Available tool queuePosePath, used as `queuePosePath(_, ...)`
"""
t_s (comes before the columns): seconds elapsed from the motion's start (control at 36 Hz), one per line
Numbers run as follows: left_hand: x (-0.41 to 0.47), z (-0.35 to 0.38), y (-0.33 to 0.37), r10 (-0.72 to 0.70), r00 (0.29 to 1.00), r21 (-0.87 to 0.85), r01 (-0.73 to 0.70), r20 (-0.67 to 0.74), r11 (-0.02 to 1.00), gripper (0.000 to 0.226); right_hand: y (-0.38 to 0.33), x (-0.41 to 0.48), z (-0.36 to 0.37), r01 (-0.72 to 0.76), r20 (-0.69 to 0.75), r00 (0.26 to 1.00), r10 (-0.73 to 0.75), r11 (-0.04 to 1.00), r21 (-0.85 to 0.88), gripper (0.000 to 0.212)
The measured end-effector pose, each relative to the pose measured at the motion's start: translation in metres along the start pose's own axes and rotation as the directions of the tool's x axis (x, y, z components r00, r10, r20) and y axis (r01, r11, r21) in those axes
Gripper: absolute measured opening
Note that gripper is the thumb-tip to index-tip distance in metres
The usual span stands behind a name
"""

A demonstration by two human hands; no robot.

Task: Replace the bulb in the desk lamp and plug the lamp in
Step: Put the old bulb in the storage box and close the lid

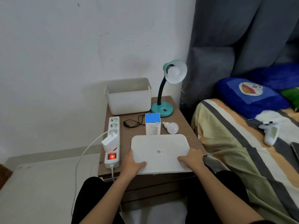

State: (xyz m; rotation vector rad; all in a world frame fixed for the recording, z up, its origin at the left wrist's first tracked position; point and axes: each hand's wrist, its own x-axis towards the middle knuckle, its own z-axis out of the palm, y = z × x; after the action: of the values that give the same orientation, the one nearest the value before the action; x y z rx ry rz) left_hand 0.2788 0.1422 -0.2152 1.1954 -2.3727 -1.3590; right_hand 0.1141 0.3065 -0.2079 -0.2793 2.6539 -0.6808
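Observation:
A teal desk lamp [163, 109] stands at the back right of the small wooden table [182, 120], with a white bulb [174, 72] in its shade. Its black cord and plug [129, 124] lie loose on the table. A second white bulb [171, 127] lies beside a blue and white bulb box [152, 123]. A white power strip [113, 139] with a lit red switch runs along the left edge. My left hand [133, 164] and my right hand [191, 160] grip the near corners of a flat white lid [160, 151] at the table's front.
An open white bin [127, 96] stands at the back left of the table. A white charger [110, 141] is plugged into the strip, its cable trailing to the floor. A bed with striped sheet [242, 143] is close on the right, wall behind.

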Motion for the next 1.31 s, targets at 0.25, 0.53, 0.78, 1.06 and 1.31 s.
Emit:
queuePosePath(0.25, 0.016, 0.008, 0.0, -0.017, 0.997, 0.097, 0.024, -0.077, 0.995, 0.056, -0.004, 0.014, 0.007, 0.029, 0.001, 1.0, -0.029, 1.0, 0.005, 0.057)
queuePosePath(0.53, 0.046, 0.006, 0.015, -0.023, 0.994, 0.178, 0.041, -0.103, 0.983, 0.067, -0.002, 0.048, 0.001, 0.091, -0.013, 0.996, -0.09, 0.992, 0.088, 0.039)
queuePosePath(0.78, 0.111, -0.016, 0.048, 0.072, 0.994, 0.223, -0.052, -0.082, 0.973, 0.039, -0.061, 0.106, -0.024, 0.256, -0.188, 0.952, -0.24, 0.965, 0.061, 0.049)
queuePosePath(1.06, 0.161, -0.035, 0.06, -0.024, 0.993, 0.391, -0.022, 0.112, 0.92, 0.032, -0.088, 0.158, -0.019, 0.26, -0.093, 0.959, -0.269, 0.96, -0.103, 0.052)
queuePosePath(1.31, 0.162, -0.047, 0.067, -0.097, 0.971, 0.495, -0.024, 0.218, 0.868, 0.03, -0.084, 0.145, -0.014, 0.178, -0.066, 0.982, -0.175, 0.983, 0.053, 0.062)
